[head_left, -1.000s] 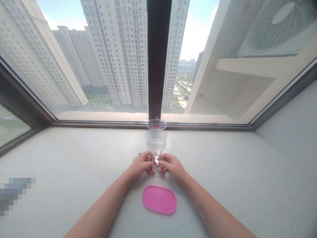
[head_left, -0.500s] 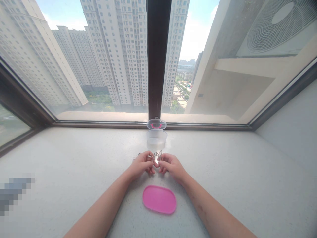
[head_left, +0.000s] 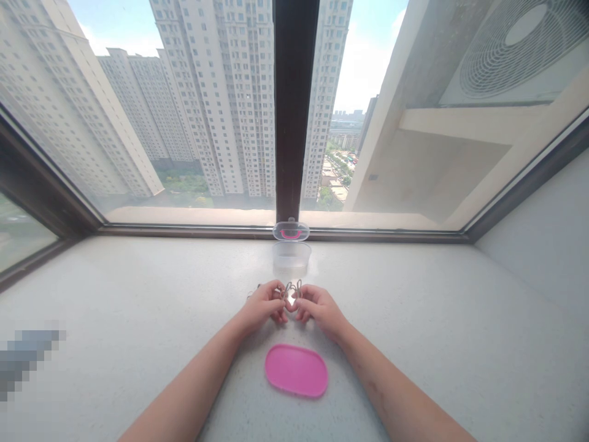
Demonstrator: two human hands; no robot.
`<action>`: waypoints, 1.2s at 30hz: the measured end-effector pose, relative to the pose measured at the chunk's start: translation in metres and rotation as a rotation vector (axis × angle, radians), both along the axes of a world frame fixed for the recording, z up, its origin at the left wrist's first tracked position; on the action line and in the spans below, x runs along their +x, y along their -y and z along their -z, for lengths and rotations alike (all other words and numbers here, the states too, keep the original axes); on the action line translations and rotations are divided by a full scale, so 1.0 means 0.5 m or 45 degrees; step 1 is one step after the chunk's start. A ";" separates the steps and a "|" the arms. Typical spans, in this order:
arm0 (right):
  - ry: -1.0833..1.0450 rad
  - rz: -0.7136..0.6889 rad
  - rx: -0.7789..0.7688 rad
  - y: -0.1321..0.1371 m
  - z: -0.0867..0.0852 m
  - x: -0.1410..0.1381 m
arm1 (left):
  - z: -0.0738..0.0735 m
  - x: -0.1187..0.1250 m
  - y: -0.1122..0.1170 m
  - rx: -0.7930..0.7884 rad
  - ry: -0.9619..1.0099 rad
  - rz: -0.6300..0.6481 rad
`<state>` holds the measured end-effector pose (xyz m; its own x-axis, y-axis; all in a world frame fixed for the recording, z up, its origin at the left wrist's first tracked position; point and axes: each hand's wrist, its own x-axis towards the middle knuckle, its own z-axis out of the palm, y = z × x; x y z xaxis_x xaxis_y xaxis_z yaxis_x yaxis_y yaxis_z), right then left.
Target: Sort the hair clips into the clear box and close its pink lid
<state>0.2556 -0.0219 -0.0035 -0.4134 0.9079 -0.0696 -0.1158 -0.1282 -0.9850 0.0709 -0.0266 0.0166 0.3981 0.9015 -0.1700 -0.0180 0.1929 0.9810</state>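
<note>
Beyond the pink tray, we are pinching wire loops with our left hand and our right hand.

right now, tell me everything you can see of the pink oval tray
The pink oval tray is plain and shallow, elongated with rounded ends and a low raised rim; it looks like plastic. It lies flat on the pale speckled surface, turned slightly so its right end sits lower in the picture. It is on the near side of the left hand and the right hand, and neither touches it.
</note>
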 end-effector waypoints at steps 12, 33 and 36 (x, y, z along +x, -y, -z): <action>-0.006 -0.003 -0.006 0.001 -0.003 -0.002 | 0.003 -0.001 -0.001 0.011 -0.003 0.011; 0.004 0.016 -0.017 0.004 -0.009 -0.003 | -0.001 -0.001 0.000 -0.002 -0.022 0.014; 0.003 0.024 -0.014 0.002 -0.006 -0.003 | -0.001 -0.001 0.001 -0.006 -0.011 0.014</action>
<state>0.2543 -0.0229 -0.0003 -0.3964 0.9146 -0.0802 -0.1162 -0.1366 -0.9838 0.0703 -0.0270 0.0170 0.4067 0.8962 -0.1774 -0.0074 0.1974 0.9803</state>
